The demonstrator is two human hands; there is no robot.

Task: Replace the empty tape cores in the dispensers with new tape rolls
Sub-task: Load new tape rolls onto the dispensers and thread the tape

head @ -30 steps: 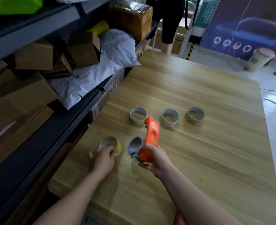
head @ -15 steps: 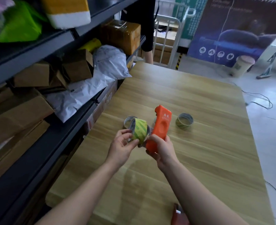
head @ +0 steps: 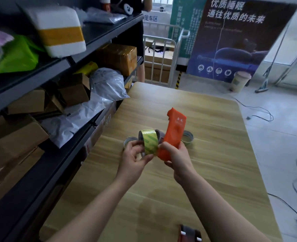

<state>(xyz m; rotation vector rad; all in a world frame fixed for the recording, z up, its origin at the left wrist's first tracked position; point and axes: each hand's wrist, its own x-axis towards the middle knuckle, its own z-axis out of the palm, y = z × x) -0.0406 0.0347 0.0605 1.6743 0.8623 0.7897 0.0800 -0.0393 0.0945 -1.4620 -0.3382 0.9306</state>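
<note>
A: Where's the tape roll (head: pixel 150 141)?
B: Pinched in left hand (head: pixel 133 158) fingers (head: pixel 137 145), held vs. orange dispenser (head: pixel 174 131) (gripped low by right hand (head: pixel 177 156)), above the table (head: pixel 214 154).
A: Risk?
B: Roll could be seated crooked & jammed, or dropped if pinch is slackened.

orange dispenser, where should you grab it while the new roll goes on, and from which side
Grip the orange dispenser by its lower body, coming from the right, as the right hand does. It stands nearly upright with its roll side facing left, where the left hand holds the yellow-green tape roll. A grip from that side would likely block the roll.
</note>
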